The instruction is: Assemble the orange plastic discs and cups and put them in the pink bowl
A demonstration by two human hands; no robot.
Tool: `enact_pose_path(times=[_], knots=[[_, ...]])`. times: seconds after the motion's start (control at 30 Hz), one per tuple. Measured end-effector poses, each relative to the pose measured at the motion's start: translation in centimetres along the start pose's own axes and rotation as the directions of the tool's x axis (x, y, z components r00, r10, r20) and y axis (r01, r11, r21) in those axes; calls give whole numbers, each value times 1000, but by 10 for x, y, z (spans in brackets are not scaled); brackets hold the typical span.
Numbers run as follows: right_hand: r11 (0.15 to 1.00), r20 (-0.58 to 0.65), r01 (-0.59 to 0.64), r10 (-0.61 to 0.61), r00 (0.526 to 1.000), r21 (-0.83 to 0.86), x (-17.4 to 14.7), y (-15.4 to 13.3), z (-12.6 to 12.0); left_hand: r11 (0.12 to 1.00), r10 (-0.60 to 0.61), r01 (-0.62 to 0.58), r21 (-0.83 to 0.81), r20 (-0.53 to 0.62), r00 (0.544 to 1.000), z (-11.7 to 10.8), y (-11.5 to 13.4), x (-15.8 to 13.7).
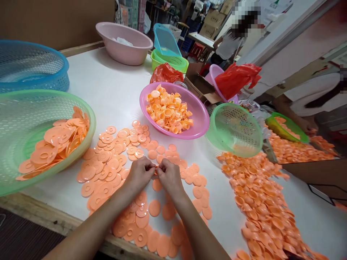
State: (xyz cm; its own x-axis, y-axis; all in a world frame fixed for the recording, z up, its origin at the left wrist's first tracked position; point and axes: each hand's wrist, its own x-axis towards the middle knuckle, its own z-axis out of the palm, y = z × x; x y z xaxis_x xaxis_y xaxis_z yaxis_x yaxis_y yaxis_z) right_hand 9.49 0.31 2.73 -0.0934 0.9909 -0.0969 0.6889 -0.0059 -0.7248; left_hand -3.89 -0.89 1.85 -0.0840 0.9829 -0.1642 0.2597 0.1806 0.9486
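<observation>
My left hand and my right hand meet above the white table, fingertips pinched together. Between them shows a bit of a small orange piece, mostly hidden by the fingers, so its kind cannot be made out. Flat orange toy saucers lie spread around and under both hands, some single, some overlapping. Beyond the hands, a pink basin holds a heap of orange toy cups.
At left stands a green basket with larger orange plates, behind it a blue basket. A pale green basket and a long pile of small orange pieces lie at right. Another person's hand works by a green bowl.
</observation>
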Motion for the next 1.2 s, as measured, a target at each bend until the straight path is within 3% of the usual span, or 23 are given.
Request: enact_pose_path(times=[0.13,0.27,0.43,0.63,0.77,0.9,1.0,1.07,1.1,1.17,1.2], knots=[[999,-15,6,-7,1000,-50,1,-2,4,997,-70,71,-31,33,997,1,-5,-3],[999,-59,-28,29,998,15,-1,0,8,995,-99,100,-28,33,995,4,-5,-5],[989,-128,-48,66,990,139,-7,1,13,999,-36,36,6,-15,999,5,0,-1],[943,-146,66,-18,989,325,-31,-3,-1,997,65,-67,-46,-53,996,0,14,-26],[854,-85,45,-1,996,518,-61,9,-37,984,136,-143,-106,-69,988,-7,58,-16],[879,-160,-44,135,978,475,-94,47,-85,967,223,-243,-78,-201,954,-23,134,49],[908,-287,-146,271,919,392,-124,92,-120,963,258,-271,-5,-282,924,-34,160,84],[923,-423,-222,345,838,314,-147,124,-139,947,319,-298,118,-264,910,-39,143,83],[924,-488,-262,371,790,279,-159,139,-147,917,375,-332,221,-197,906,-42,124,75],[913,-579,-336,406,707,229,-182,163,-157,801,461,-442,403,55,886,-47,73,49],[906,-603,-365,416,681,213,-190,172,-159,719,480,-516,466,204,853,-50,46,32]])
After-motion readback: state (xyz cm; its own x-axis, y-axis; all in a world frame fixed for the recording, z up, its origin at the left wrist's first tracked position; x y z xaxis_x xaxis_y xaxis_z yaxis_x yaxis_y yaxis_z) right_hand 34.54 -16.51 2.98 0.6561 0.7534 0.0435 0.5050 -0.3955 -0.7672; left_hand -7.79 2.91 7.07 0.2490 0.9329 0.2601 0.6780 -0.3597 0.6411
